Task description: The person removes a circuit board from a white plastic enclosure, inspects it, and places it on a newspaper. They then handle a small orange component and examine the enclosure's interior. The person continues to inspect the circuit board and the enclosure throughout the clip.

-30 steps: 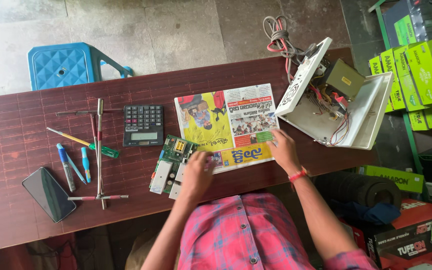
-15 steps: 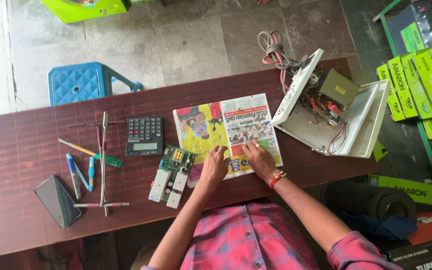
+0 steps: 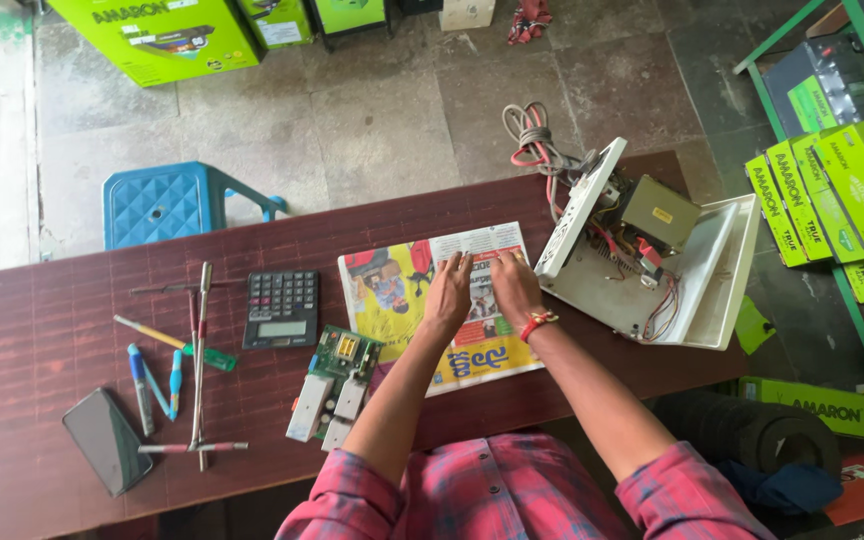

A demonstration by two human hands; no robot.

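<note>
Resting flat on a colourful newspaper sheet [image 3: 422,300], both hands lie side by side near the middle of the dark red bench [image 3: 32,330]. The left hand [image 3: 448,295] has its fingers spread open and pressed palm-down on the paper; the right hand [image 3: 514,288], with a red band at the wrist, lies just beside it at 3 o'clock, also open, though whether its fingertips pinch the sheet's top edge cannot quite be made out. The sheet spreads out from under the hands mostly toward 9 o'clock and 6 o'clock.

At 8 o'clock from the hands, a green circuit board [image 3: 335,384] lies touching the paper's lower left corner. A black calculator [image 3: 281,309] sits at 9 o'clock, near the sheet's edge. Further along at 9 o'clock lie screwdrivers and pens [image 3: 177,345], with a dark phone [image 3: 106,441] beyond them at 8 o'clock. At 3 o'clock from the hands stands an opened white electrical casing [image 3: 692,285], wires and a transformer showing inside, its near wall just beside the right hand. A blue stool [image 3: 167,203] stands on the floor at 10 o'clock.
</note>
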